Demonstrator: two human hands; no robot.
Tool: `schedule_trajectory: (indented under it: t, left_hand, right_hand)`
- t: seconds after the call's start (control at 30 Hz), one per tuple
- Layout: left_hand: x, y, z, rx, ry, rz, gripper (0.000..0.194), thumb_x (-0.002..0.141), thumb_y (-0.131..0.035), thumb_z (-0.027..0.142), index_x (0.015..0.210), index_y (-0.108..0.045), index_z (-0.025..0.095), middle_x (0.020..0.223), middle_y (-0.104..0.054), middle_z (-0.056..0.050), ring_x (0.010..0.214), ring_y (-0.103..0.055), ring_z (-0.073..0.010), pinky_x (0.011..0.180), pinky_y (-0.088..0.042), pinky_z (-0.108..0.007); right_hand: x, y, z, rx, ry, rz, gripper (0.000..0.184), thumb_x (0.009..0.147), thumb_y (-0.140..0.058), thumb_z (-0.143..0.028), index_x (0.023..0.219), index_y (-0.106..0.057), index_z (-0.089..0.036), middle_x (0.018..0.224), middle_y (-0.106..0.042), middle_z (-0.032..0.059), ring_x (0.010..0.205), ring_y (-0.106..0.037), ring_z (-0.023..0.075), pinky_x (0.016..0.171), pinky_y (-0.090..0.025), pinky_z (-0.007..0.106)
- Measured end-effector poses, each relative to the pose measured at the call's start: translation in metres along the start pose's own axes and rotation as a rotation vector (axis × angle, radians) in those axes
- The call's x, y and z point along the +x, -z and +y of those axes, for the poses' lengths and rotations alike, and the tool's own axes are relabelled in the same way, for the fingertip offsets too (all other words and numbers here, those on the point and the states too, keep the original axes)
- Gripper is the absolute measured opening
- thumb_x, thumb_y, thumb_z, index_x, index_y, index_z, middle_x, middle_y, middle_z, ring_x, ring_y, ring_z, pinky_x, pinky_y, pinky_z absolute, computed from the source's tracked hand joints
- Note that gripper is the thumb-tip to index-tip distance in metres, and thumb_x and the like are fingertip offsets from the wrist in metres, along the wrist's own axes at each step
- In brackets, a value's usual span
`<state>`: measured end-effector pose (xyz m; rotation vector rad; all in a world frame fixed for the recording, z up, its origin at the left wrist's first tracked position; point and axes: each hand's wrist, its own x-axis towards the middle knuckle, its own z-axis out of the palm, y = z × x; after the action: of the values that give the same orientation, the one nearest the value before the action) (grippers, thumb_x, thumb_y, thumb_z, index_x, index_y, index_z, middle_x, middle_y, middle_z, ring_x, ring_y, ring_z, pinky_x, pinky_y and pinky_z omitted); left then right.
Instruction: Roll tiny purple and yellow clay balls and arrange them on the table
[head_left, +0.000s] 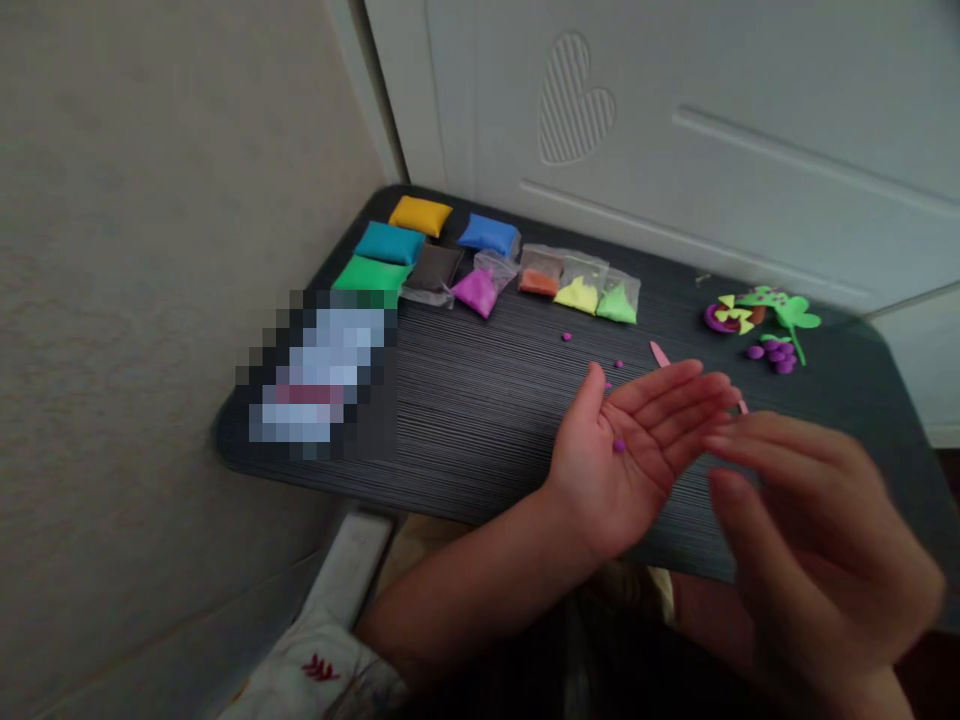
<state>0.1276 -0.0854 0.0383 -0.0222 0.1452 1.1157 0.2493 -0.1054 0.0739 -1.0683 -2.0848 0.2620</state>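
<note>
Ball [619, 446], round and purple, rests on spread left hand [640, 462]; right hand [832, 545] curves, fingertips parted.

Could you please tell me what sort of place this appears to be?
Probably a room at home, though I can't be sure: a dark table bearing packets of colourful clay-like material stands by a white panel with a heart relief.

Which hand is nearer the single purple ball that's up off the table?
Left. The purple ball rests on the open palm of the left hand; the right hand is off to the ball's right, not touching it.
</note>
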Motion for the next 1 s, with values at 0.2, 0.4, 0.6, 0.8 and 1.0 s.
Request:
schedule_trajectory:
  t: [0.2, 0.4, 0.6, 0.8, 1.0]
  left_hand:
    - [-0.002, -0.001, -0.003, 0.069, -0.048, 0.024, 0.055, 0.087, -0.023, 0.05, 0.095, -0.063, 0.014, 0.106, -0.065, -0.008, 0.114, -0.052, -0.0185, 0.103, -0.031, -0.031]
    - [-0.008, -0.008, -0.002, 0.189, -0.069, 0.017, 0.058, 0.087, -0.019, 0.053, 0.1, -0.061, 0.015, 0.111, -0.063, -0.007, 0.118, -0.048, -0.0185, 0.105, -0.027, -0.032]
    - [-0.017, -0.018, 0.002, 0.43, -0.111, -0.022, 0.058, 0.085, -0.022, 0.057, 0.103, -0.061, 0.019, 0.116, -0.06, -0.006, 0.118, -0.047, -0.0214, 0.102, -0.032, -0.036]
    - [-0.032, -0.018, 0.017, 0.958, -0.15, -0.014, 0.016, 0.079, -0.055, 0.025, 0.087, -0.068, 0.021, 0.097, -0.065, -0.002, 0.099, -0.055, -0.0164, 0.094, -0.038, -0.03]
    - [-0.039, -0.025, 0.018, 1.021, -0.057, -0.042, 0.014, 0.077, -0.057, 0.019, 0.078, -0.071, 0.022, 0.091, -0.067, -0.002, 0.091, -0.058, -0.0148, 0.087, -0.042, -0.027]
  right_hand:
    - [-0.007, -0.015, -0.003, -0.219, 0.04, -0.177, 0.029, 0.07, -0.065, -0.018, 0.098, -0.062, -0.023, 0.089, -0.062, 0.0035, 0.083, -0.053, 0.0207, 0.075, -0.041, 0.042]
    - [-0.006, -0.011, -0.004, -0.106, -0.051, -0.247, 0.022, 0.074, -0.062, -0.021, 0.096, -0.063, -0.025, 0.091, -0.063, 0.0019, 0.087, -0.056, 0.0192, 0.073, -0.046, 0.039]
    - [-0.01, -0.008, -0.013, 0.11, -0.185, -0.044, 0.02, 0.072, -0.064, -0.016, 0.09, -0.061, -0.026, 0.087, -0.063, -0.0009, 0.085, -0.057, 0.0162, 0.074, -0.046, 0.034]
    - [-0.009, -0.004, -0.013, 0.122, -0.026, 0.303, 0.022, 0.066, -0.07, -0.019, 0.086, -0.061, -0.022, 0.079, -0.06, 0.0003, 0.075, -0.056, 0.0168, 0.077, -0.046, 0.041]
    - [-0.01, 0.0, -0.003, 0.022, 0.112, 0.236, 0.032, 0.066, -0.07, -0.022, 0.095, -0.058, -0.027, 0.082, -0.061, 0.0002, 0.077, -0.058, 0.0177, 0.073, -0.047, 0.04]
